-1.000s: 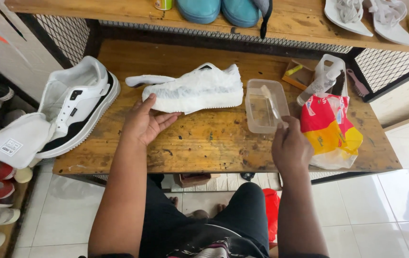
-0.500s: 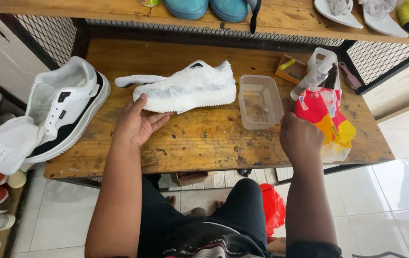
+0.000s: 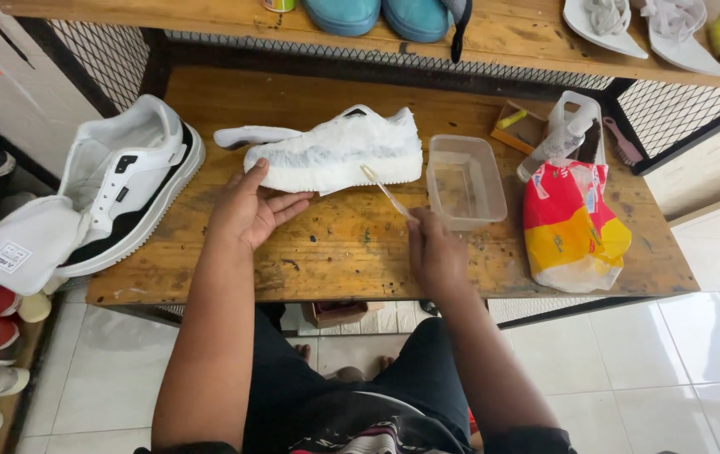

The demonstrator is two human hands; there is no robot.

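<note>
Below, a scuffed wooden table (image 3: pixel 326 244) over white tiles: left hand (image 3: pixel 246 210) open against shoe (image 3: pixel 339 151) (right hand (image 3: pixel 435 252) pinches brush (image 3: pixel 385 192)).

The white sneaker (image 3: pixel 334 151) lies on its sole across the middle of the wooden table (image 3: pixel 334 252), long side facing the person, its upper smeared with a pale, greyish foam. A white insole or tongue piece (image 3: pixel 255 135) pokes out at its left end — which end is the toe is hard to tell. The left hand (image 3: pixel 250 210) touches the sneaker's near left edge, fingers spread against the sole. The thin pale brush (image 3: pixel 385 192) (only its slim handle shows clearly) is pinched in the right hand (image 3: pixel 435 252), angled up-left — its tip meets the sneaker's lower side near the middle.
</note>
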